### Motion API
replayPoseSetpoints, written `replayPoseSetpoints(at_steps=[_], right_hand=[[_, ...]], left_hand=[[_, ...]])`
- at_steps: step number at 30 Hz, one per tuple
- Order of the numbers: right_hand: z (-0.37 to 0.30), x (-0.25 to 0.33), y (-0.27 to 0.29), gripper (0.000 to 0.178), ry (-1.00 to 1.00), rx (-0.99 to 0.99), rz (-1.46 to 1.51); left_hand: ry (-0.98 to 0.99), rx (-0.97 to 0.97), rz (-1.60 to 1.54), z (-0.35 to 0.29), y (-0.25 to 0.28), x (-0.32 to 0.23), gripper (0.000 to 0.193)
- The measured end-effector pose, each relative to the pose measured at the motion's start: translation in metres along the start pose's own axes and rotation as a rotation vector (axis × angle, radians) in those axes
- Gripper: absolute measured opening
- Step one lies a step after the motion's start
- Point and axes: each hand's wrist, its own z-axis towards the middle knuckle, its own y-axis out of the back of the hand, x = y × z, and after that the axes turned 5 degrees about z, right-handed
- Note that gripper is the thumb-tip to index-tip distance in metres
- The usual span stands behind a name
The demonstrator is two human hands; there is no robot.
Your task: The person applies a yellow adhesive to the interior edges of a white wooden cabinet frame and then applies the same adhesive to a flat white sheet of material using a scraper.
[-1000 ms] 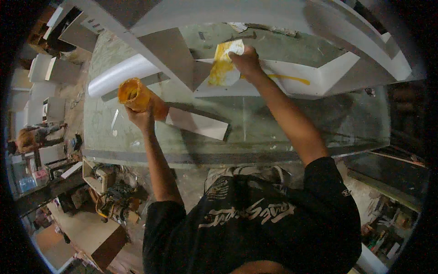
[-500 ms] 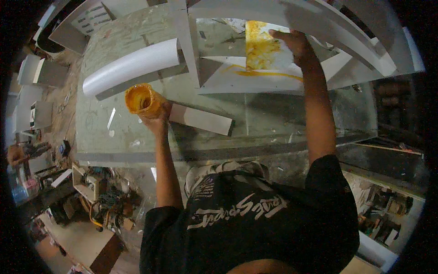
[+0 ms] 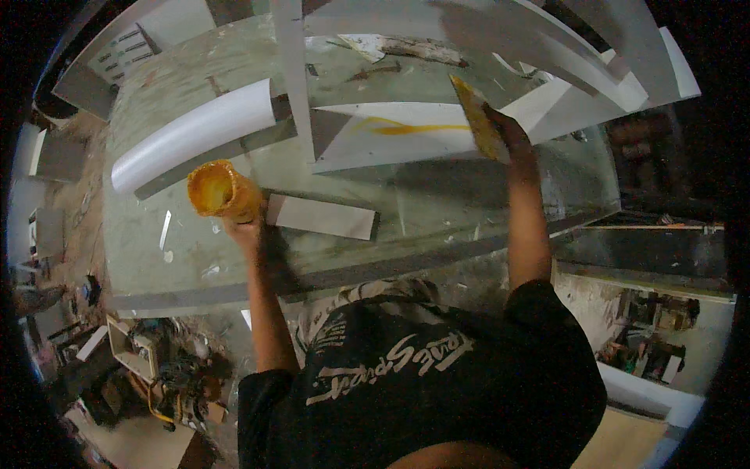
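My left hand (image 3: 245, 231) is wrapped round an open, yellow-smeared container (image 3: 226, 192) with yellow glue-like stuff inside. It is held above the table, its mouth tilted toward the far left. My right hand (image 3: 512, 137) grips a thin flat sheet (image 3: 478, 121) coated with the same yellow, seen nearly edge-on. Its lower part hangs over the right end of a wet yellow streak (image 3: 406, 127) on a white panel (image 3: 391, 148); whether it touches cannot be made out. That panel forms the near side of a large white frame (image 3: 295, 86).
A curved white sheet (image 3: 195, 133) lies at the left of the greenish worktable (image 3: 164, 270). A flat beige board (image 3: 322, 216) rests right of the container. Thin scraps (image 3: 166, 230) lie nearby. Tools and cords (image 3: 183, 383) clutter the lower left floor.
My right hand has drawn the yellow-coated sheet nearer and turned it from face-on to edge-on. The view has shifted, and the left hand still holds the container.
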Motion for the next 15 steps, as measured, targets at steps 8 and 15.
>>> replayPoseSetpoints(at_steps=[8, 15], right_hand=[[-0.053, 0.037, 0.028, 0.027, 0.373, -0.395, -0.046], [-0.048, 0.003, 0.034, 0.041, 0.767, -0.124, -1.44]], left_hand=[[0.109, 0.101, 0.006, 0.001, -0.006, -0.044, 0.049], [-0.09, 0.038, 0.157, 0.001, 0.002, 0.002, 0.042]])
